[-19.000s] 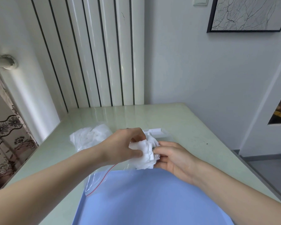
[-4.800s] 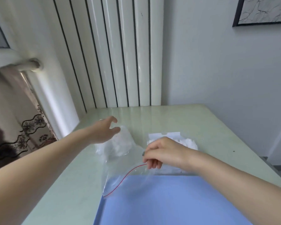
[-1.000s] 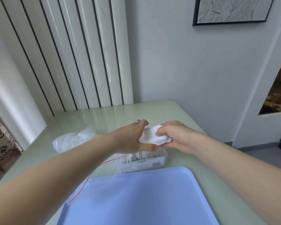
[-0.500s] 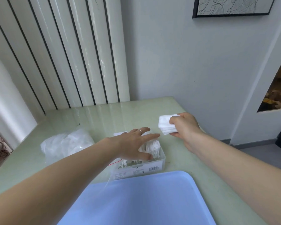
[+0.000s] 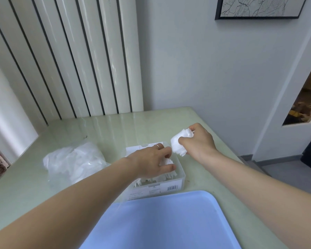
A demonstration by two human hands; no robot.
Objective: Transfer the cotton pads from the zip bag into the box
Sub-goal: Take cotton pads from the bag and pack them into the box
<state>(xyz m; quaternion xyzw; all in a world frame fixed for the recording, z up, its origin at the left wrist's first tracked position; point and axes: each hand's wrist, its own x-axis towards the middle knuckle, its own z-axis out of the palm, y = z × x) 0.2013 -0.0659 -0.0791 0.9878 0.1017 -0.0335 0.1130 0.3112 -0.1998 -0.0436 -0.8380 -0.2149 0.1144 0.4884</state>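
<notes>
My right hand (image 5: pixel 198 141) grips one wad of cotton pads (image 5: pixel 180 143) just above the far right corner of the box (image 5: pixel 180 178). My left hand (image 5: pixel 155 160) reaches into the box, fingers curled on pads there. One zip bag (image 5: pixel 74 163) lies near the table's (image 5: pixel 115 126) left edge; one blue tray (image 5: pixel 162 221) sits at the near edge.

The box (image 5: pixel 176 184) sits on the table (image 5: pixel 115 126), zip bag (image 5: pixel 74 162) left, tray (image 5: pixel 162 221) before it.

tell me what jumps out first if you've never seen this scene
The right hand grips a white wad of cotton pads above the clear box at table centre, while the left hand reaches into it. A blue tray fills the near foreground.
</notes>
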